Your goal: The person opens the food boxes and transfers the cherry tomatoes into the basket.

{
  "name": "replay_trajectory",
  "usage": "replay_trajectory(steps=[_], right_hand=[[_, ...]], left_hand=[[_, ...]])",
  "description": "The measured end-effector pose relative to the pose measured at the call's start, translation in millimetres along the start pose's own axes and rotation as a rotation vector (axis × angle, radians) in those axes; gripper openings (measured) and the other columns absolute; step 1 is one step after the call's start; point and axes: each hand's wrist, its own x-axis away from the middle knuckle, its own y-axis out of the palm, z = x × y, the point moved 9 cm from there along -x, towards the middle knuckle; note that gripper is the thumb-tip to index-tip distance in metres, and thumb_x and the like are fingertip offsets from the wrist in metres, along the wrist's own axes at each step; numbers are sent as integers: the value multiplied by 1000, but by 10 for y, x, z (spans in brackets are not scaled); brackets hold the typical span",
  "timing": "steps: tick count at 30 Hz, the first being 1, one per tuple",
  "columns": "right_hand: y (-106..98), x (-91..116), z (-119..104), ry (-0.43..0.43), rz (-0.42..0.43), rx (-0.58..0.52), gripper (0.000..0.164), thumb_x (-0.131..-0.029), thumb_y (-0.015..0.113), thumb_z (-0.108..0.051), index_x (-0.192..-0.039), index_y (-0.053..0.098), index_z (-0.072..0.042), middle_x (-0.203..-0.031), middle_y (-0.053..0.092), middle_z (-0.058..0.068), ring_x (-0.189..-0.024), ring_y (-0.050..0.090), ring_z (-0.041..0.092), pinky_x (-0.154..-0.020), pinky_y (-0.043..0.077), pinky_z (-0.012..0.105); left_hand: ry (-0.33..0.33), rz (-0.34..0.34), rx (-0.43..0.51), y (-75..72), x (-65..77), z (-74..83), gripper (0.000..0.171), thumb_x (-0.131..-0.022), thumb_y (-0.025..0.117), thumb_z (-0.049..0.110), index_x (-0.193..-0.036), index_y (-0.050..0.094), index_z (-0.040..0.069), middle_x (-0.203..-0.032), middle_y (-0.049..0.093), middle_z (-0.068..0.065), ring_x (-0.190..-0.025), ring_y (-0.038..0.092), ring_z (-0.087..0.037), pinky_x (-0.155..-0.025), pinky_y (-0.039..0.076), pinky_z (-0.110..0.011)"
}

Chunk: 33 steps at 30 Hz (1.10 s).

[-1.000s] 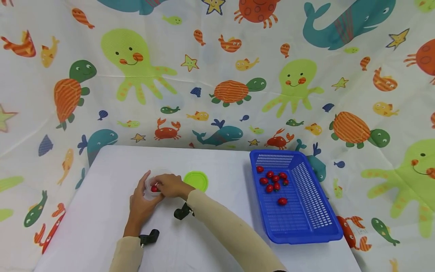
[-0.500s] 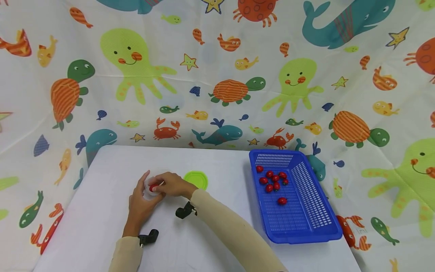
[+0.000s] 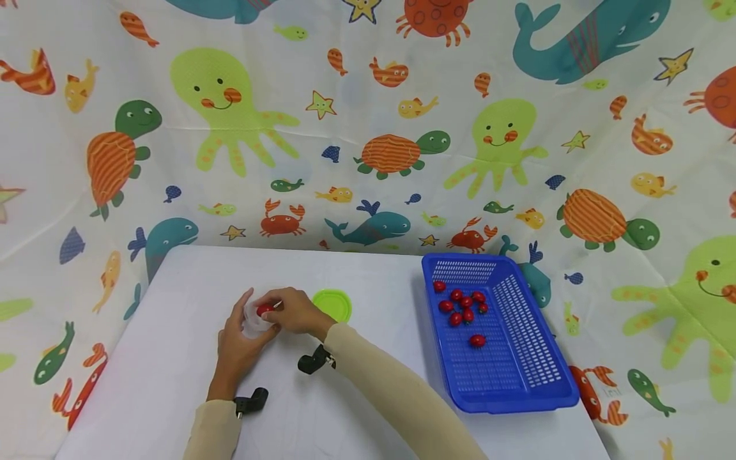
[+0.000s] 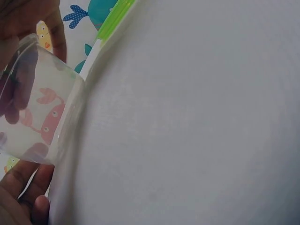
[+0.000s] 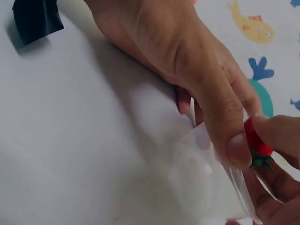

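A clear plastic cup (image 3: 253, 326) stands on the white table, and my left hand (image 3: 238, 348) curls round its side. At the cup's mouth my right hand (image 3: 293, 311) pinches a red cherry tomato (image 3: 266, 309). In the right wrist view the tomato (image 5: 255, 138) shows its green stem end, between right-hand fingers and beside the left thumb. From the left wrist, the cup (image 4: 56, 93) is see-through, with the right hand (image 4: 28, 18) above it and the left hand (image 4: 23, 197) below. The tomato cannot be made out there.
A round bright green lid (image 3: 333, 305) lies just right of the hands. On the right side of the table, a blue plastic basket (image 3: 506, 377) contains several cherry tomatoes (image 3: 466, 301). A sea-animal print cloth (image 3: 356, 83) hangs behind the table.
My right hand has taken hold of a tomato low in the cup, raised it to the mouth and shifted slightly right. My left hand keeps its place on the cup.
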Motion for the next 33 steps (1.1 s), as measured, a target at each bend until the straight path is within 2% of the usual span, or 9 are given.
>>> replay_trajectory(steps=[8,16,24,28,33], right_hand=[[-167,83,-125,-57,146,41,31,-91,73,-16,-120,70,-29,-114,67,-16,-96,60,0,-73,54,11],[-283,206,-172,-53,212,52,35,-89,75,-16,-119,70,-33,-112,67,-17,-98,62,-1,-75,54,12],[-438,345,-280,-135,330,101,35,-89,76,-18,-120,70,-35,-114,66,-19,-100,61,-4,-92,55,19],[-527,429,-346,-163,375,105,35,-89,75,-21,-121,70,-35,-115,65,-19,-101,61,-4,-91,51,13],[-622,518,-432,-195,416,83,35,-90,75,-22,-122,70,-36,-117,66,-19,-103,61,-3,-90,51,11]], left_hand=[[-15,-11,-4,-1,-5,23,99,-79,80,53,-157,19,42,-161,34,-13,-140,38,-45,-105,28,-66],[-37,-16,-7,-15,-5,16,99,-78,78,58,-157,20,42,-163,32,-10,-140,38,-45,-107,27,-70],[-31,1,-2,-15,7,7,99,-77,79,57,-156,20,44,-162,33,-8,-139,40,-43,-107,26,-73],[-32,0,-5,-13,3,9,100,-78,79,56,-157,20,42,-162,33,-9,-139,40,-44,-108,26,-71],[-33,0,-6,-3,-3,3,99,-79,79,53,-157,19,43,-163,32,-7,-141,39,-43,-109,23,-72]])
